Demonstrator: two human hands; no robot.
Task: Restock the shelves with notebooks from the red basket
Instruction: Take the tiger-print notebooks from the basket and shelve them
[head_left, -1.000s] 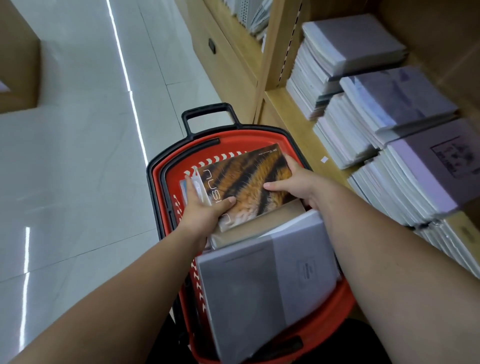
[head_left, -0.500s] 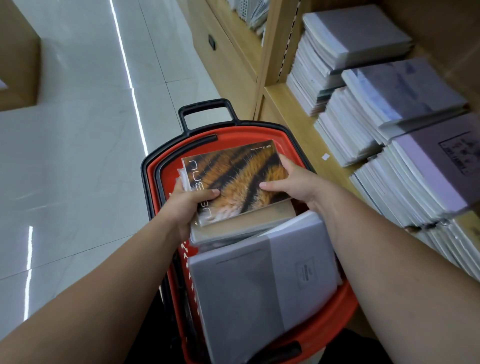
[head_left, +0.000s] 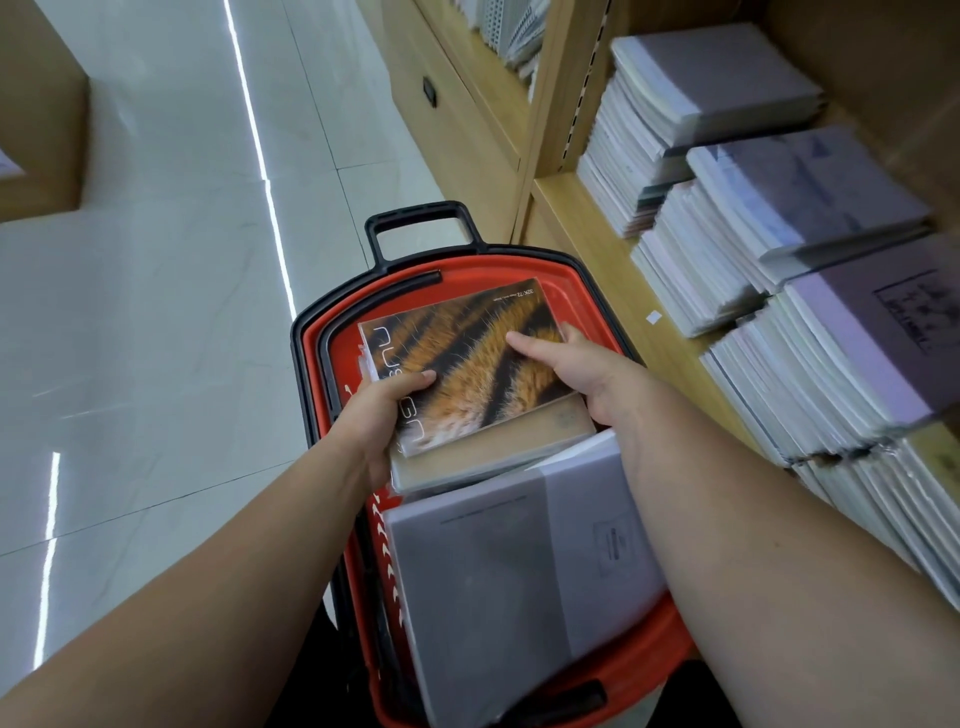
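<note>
A pale tiled floor beside wooden store fixtures.

A thin bright strip of reflected light runs along the glossy tiles, with shorter streaks near the left edge. A wooden unit stands at the far left. At upper centre, a wooden cabinet panel carries a small dark handle, next to a slotted upright post.
</note>
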